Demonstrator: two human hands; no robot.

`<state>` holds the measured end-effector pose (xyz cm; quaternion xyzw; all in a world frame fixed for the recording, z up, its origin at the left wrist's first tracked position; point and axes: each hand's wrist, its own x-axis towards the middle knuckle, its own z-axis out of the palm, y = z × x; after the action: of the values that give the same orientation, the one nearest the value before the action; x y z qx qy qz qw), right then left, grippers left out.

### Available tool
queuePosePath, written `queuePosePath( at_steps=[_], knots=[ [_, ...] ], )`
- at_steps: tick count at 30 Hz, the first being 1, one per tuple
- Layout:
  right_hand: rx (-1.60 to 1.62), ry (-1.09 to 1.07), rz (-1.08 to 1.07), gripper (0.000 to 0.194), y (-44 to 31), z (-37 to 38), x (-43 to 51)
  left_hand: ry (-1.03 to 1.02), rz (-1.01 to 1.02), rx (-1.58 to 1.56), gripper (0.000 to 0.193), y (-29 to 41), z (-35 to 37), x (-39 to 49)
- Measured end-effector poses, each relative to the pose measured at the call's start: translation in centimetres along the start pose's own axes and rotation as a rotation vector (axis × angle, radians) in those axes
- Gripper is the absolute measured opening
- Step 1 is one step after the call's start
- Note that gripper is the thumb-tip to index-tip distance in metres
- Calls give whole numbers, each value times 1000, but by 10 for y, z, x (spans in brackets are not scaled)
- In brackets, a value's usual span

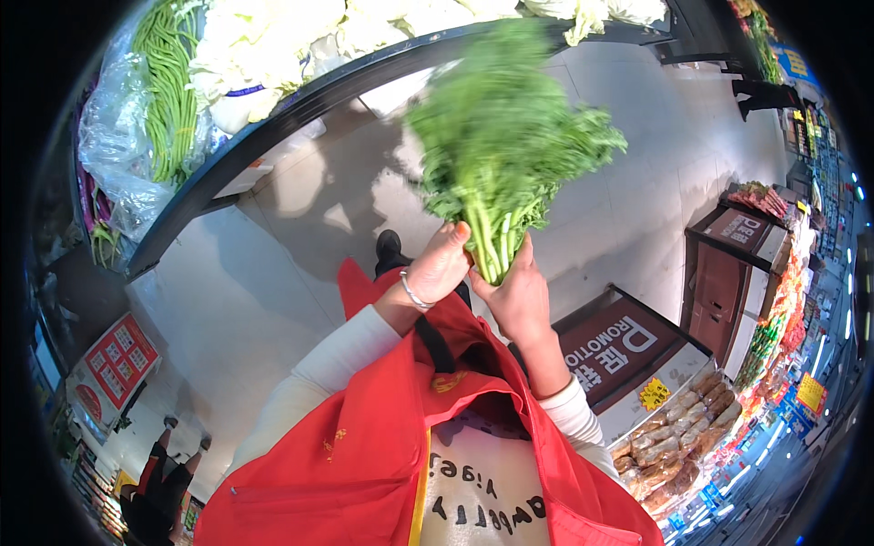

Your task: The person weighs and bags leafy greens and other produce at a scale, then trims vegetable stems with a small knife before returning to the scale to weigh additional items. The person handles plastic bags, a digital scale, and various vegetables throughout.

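Note:
Both my hands hold a bunch of leafy greens [498, 150] by its pale green stems, out in front of me over the floor. My left hand [440, 263], with a bracelet at the wrist, presses against the left side of the stems, thumb up. Around the stem ends on the right, my right hand [515, 293] is closed. The leaves point away from me and are blurred at the top. Beyond them, pale cabbages [266, 48] lie on a produce stand [328, 82], beside long green beans [167, 95].
A promotion stand [614, 348] with packaged bread [676, 437] is close on my right, and another brown stand [717, 273] lies past it. At the lower left are a red and white sign board [119, 368] and a person in dark clothes [160, 484]. Another person's legs [765, 95] show at the upper right.

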<state>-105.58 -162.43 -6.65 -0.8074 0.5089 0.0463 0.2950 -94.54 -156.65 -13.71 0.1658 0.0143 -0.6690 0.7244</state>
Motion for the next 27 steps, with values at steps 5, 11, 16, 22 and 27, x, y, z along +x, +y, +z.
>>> queuePosePath(
  at_steps=[5, 11, 16, 22, 27],
  knots=[
    [-71, 107, -266, 98, -10, -32, -32, 126, -56, 13, 69, -9, 13, 3],
    [800, -189, -113, 85, 13, -88, -46, -87, 2, 66, 83, -11, 26, 4],
    [819, -595, -80, 61, 56, -108, -31, -206, -17, 132, 97, -23, 33, 6],
    [1398, -1042, -115, 60, 78, -80, -26, -506, -246, 90, 110, -33, 41, 9],
    [1440, -800, 62, 47, 72, -74, -45, -416, -296, 394, 111, -29, 42, 11]
  ],
)
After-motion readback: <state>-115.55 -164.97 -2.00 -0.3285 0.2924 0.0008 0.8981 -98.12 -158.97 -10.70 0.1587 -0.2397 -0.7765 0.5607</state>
